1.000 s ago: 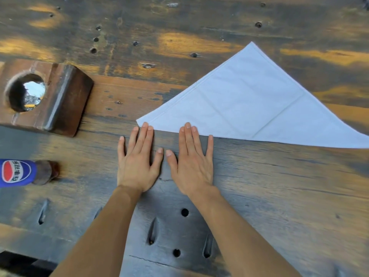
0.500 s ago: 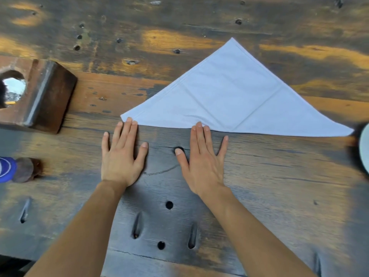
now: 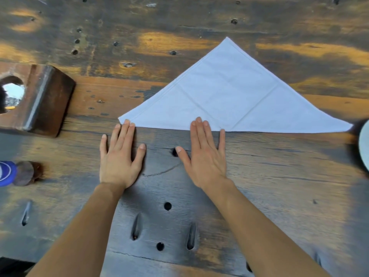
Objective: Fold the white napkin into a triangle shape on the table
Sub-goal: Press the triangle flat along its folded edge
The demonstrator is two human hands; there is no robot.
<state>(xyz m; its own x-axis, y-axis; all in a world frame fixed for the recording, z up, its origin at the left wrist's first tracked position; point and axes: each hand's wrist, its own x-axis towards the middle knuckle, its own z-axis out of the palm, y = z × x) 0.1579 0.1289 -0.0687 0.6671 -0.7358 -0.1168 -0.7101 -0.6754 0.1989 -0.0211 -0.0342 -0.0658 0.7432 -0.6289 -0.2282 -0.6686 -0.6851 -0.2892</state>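
The white napkin (image 3: 229,98) lies flat on the dark wooden table (image 3: 279,186), folded into a triangle whose long folded edge faces me and whose apex points away. My left hand (image 3: 119,156) rests palm down on the table, its fingertips touching the napkin's left corner. My right hand (image 3: 205,154) lies flat too, fingers spread, with its fingertips on the folded edge near the middle. Neither hand holds anything.
A rusty brown block (image 3: 38,98) with a round hole stands at the left. A blue-labelled bottle (image 3: 8,172) lies at the left edge. A pale round object (image 3: 364,144) shows at the right edge, close to the napkin's right corner. Holes and slots pierce the tabletop.
My hands have spread apart along the folded edge: the right hand slid to the right, the left stayed at the left corner. The view shifted right, bringing the napkin's right corner into view.
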